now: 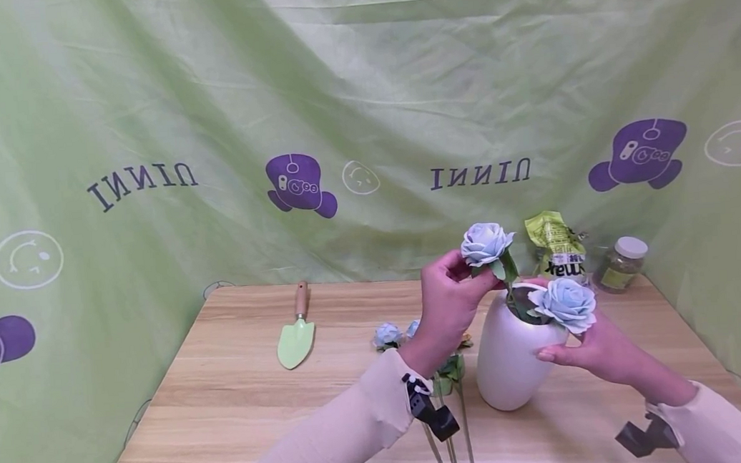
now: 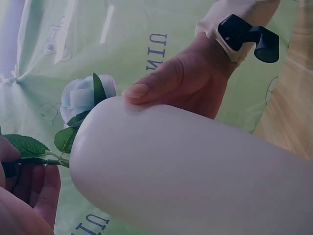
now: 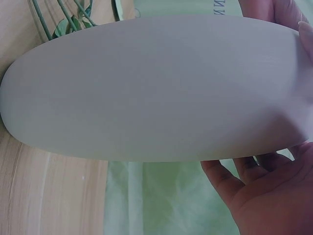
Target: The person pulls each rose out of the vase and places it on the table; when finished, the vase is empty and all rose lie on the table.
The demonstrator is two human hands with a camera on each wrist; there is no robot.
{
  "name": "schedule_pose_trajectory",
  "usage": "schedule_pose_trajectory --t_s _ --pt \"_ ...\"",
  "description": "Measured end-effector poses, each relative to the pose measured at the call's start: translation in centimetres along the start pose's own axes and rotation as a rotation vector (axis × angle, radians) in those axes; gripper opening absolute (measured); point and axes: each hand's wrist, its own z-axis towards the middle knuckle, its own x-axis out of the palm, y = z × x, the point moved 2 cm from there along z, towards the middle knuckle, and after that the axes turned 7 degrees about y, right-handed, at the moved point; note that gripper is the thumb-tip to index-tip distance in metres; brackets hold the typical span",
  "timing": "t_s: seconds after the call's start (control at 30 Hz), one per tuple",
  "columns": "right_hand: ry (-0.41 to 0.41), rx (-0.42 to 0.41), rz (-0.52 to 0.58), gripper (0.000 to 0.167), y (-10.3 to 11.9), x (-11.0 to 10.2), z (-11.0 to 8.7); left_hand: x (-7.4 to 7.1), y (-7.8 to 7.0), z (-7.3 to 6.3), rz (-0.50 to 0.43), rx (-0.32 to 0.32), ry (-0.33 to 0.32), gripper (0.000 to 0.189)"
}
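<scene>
My left hand (image 1: pixel 452 297) pinches the green stem of a pale blue rose (image 1: pixel 485 243) just below its bloom. That stem runs down into the mouth of a white vase (image 1: pixel 511 358) standing on the table. A second pale blue rose (image 1: pixel 566 304) leans out over the vase's right rim. My right hand (image 1: pixel 605 351) grips the upper part of the vase, its thumb on the near side; in the right wrist view the right hand's fingers (image 3: pixel 225 181) reach round the vase wall (image 3: pixel 146 93). Both stem ends are hidden inside.
More artificial flowers (image 1: pixel 387 334) with long stems lie left of the vase, partly hidden by my left arm. A green trowel (image 1: pixel 296 343) lies farther left on the wooden table (image 1: pixel 228 413). Behind the vase stand a green-yellow bag (image 1: pixel 555 240) and a white-lidded jar (image 1: pixel 623 264).
</scene>
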Motion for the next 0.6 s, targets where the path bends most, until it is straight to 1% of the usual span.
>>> schedule_pose_trajectory --t_s 0.07,0.2,0.33,0.47,0.6 --pt "0.001 0.012 -0.012 0.090 0.0 0.0 0.0 0.0 -0.1 -0.1 -0.024 0.011 -0.007 0.031" --pt "-0.002 -0.005 -0.008 0.091 -0.1 0.1 0.0 0.0 -0.3 -0.3 -0.063 0.028 -0.038 0.032" --pt "-0.005 -0.007 -0.009 0.093 -0.1 0.1 0.0 -0.3 -0.8 -0.3 -0.095 0.037 -0.065 0.033" --pt "-0.014 0.004 -0.014 0.094 -0.1 0.1 -0.1 -0.7 -1.4 -0.2 -0.147 0.046 -0.065 0.035" --pt "-0.008 -0.011 0.023 0.094 -0.1 0.1 -0.1 -1.3 -1.8 -0.4 -0.204 0.055 -0.072 0.036"
